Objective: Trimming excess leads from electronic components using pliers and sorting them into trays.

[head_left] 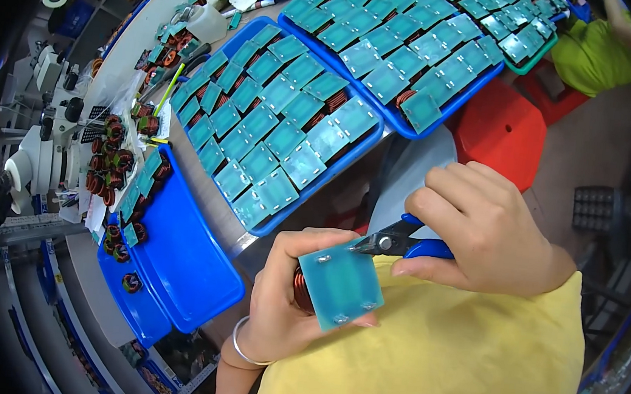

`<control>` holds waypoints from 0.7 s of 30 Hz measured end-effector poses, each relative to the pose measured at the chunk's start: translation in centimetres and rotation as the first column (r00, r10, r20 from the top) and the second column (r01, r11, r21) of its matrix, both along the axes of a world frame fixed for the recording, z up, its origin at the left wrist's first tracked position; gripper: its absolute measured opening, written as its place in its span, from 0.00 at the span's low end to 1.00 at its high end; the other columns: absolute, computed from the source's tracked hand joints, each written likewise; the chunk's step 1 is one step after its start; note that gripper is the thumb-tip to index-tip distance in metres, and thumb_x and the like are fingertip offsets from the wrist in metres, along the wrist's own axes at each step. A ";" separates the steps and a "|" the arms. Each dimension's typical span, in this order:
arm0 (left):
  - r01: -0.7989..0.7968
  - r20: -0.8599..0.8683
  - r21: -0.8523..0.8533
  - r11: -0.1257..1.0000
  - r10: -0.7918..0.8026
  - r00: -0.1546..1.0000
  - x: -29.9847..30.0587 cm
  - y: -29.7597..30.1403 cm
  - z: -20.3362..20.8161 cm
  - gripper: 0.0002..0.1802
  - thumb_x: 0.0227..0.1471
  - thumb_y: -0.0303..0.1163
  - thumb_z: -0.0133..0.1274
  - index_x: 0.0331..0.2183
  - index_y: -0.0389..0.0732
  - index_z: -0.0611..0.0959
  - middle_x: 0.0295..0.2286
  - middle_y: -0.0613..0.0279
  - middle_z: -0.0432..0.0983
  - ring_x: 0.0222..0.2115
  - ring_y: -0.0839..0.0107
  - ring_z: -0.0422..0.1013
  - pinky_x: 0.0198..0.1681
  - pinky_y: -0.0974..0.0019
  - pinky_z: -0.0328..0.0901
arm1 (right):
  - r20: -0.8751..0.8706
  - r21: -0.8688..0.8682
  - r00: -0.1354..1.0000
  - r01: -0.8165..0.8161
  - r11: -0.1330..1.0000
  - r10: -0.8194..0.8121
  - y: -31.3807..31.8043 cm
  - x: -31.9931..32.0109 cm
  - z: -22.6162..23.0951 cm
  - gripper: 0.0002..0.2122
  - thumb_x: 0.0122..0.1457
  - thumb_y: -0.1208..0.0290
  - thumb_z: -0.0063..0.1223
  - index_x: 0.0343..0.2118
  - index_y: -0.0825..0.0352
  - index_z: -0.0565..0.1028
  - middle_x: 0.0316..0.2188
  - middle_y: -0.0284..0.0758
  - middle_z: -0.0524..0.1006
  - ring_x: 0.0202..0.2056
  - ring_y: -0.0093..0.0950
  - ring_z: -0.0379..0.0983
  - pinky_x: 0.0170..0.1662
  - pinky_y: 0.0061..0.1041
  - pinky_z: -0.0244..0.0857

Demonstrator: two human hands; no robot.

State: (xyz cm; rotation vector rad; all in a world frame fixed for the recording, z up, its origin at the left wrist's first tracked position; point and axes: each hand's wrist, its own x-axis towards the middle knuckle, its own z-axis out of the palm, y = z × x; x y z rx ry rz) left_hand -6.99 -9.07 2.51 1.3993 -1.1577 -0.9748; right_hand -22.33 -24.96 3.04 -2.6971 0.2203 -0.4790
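My left hand (pixel 275 299) is wrapped round a copper-wound coil (pixel 302 290) mounted on a square teal circuit board (pixel 342 287), its flat face turned up. Shiny solder spots show near the board's corners. In my right hand (pixel 483 232) is a pair of cutting pliers (pixel 394 244) with blue handles. Their jaw tips reach the board's upper edge, close to a solder spot. Whether the jaws touch a wire there is too small to make out.
Blue trays (pixel 373 136) full of similar coil boards stand on the table ahead. At left are a nearly bare blue tray (pixel 198 273), loose coils (pixel 111 154) and a white microscope (pixel 35 151). A red stool (pixel 500 131) and a person in a green top (pixel 598 57) are at right.
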 end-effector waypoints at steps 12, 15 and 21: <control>-0.008 0.263 -0.126 0.992 0.041 0.964 -0.3 -0.1 -0.4 0.37 0.29 0.30 0.68 0.41 0.33 0.66 0.36 0.49 0.71 0.38 0.62 0.70 0.39 0.67 0.66 | -0.042 -0.012 0.998 -0.044 0.999 0.043 0.0 -0.1 0.1 0.22 0.43 0.50 0.53 0.23 0.67 0.64 0.19 0.35 0.60 0.21 0.33 0.60 0.24 0.29 0.55; 0.009 0.270 -0.122 0.993 0.024 0.962 -0.3 -0.2 -0.4 0.36 0.29 0.30 0.67 0.42 0.33 0.66 0.36 0.52 0.70 0.37 0.65 0.70 0.38 0.68 0.66 | -0.044 0.021 0.998 -0.051 0.998 0.052 0.0 -0.4 -0.8 0.21 0.44 0.50 0.53 0.22 0.67 0.64 0.18 0.35 0.60 0.20 0.33 0.61 0.24 0.29 0.56; 0.029 0.188 0.080 0.996 -0.044 0.981 -0.8 -0.5 -0.1 0.35 0.32 0.32 0.66 0.42 0.33 0.68 0.37 0.55 0.69 0.34 0.70 0.70 0.34 0.72 0.67 | 0.068 0.097 0.997 -0.039 0.995 0.033 -0.2 -0.7 -2.2 0.22 0.44 0.49 0.53 0.24 0.67 0.65 0.21 0.36 0.62 0.22 0.34 0.61 0.26 0.29 0.57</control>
